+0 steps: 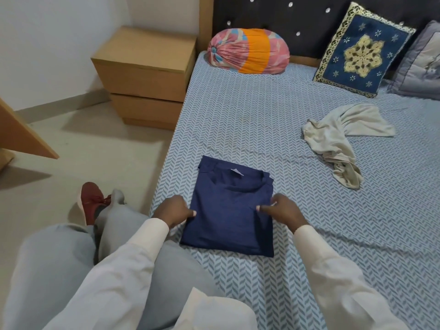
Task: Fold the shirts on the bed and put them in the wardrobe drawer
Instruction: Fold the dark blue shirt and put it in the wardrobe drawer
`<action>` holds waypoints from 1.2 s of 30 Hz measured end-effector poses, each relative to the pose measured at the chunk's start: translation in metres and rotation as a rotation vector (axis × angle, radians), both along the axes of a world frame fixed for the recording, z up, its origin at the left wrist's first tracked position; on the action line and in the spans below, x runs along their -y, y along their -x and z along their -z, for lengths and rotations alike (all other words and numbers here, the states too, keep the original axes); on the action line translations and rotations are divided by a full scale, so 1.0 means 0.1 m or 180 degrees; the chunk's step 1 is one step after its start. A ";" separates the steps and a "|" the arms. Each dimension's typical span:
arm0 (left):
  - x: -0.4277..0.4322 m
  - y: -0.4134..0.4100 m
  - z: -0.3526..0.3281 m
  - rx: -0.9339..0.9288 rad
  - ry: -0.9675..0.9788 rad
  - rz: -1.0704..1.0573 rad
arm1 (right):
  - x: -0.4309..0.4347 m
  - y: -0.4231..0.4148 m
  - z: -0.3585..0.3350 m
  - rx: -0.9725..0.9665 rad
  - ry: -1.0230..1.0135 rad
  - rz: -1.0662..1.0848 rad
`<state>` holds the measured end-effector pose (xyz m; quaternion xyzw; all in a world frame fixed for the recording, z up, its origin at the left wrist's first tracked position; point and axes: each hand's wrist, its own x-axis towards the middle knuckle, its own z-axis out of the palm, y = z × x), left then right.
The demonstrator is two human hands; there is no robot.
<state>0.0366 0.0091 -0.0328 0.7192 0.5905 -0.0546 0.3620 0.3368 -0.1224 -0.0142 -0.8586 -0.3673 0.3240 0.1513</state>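
While the navy shirt (228,210) lies folded into a neat rectangle near the bed's (262,115) left edge, both hands hold it by its sides. The left hand (175,211) pinches the shirt's left edge, thumb on top and fingers curled under; the right hand (283,210) pinches the right edge the same way. The hands are apart, with the shirt's width between them. A small white tag (237,171) shows at the collar, which faces away from the person; any print on it is too small to read.

A grey shirt (338,136) lies crumpled on the sheet, well apart to the right. At the head of the bed a pink-and-orange bolster (247,52), a blue cushion (362,53) with a gold star pattern and a grey pillow (421,65) rest against the dark studded headboard (297,15). A wooden two-drawer nightstand (145,77) stands just beside the bed on the left. The person sits at the bed's edge in grey trousers and pale sleeves, with a red shoe (91,201) on the floor.
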 end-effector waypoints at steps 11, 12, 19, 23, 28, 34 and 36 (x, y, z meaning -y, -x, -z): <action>-0.59 -0.66 0.07 0.0719 -0.0862 0.0124 | -0.76 -0.28 0.14 0.0027 -0.0444 0.0623; -0.64 -0.72 0.08 0.0640 -0.0872 0.0214 | -0.76 -0.31 0.16 -0.0053 -0.0423 0.0596; -0.84 -0.79 0.14 0.0771 -0.1075 0.0009 | -0.66 -0.42 0.13 -0.0283 -0.0879 0.0371; -0.80 -0.57 0.01 0.1641 -0.1043 -0.0091 | -0.42 -0.46 0.04 -0.0447 -0.1309 0.0245; -0.59 -0.08 -0.25 0.1993 0.0378 0.0439 | 0.02 -0.47 -0.16 -0.1756 -0.0871 -0.0406; -0.68 0.14 -0.16 0.1425 0.0921 0.1067 | 0.17 -0.57 -0.14 -0.2009 -0.0310 -0.0838; -0.79 0.01 -0.05 0.1389 0.0056 0.0582 | 0.06 -0.56 -0.10 -0.1557 -0.0849 -0.0192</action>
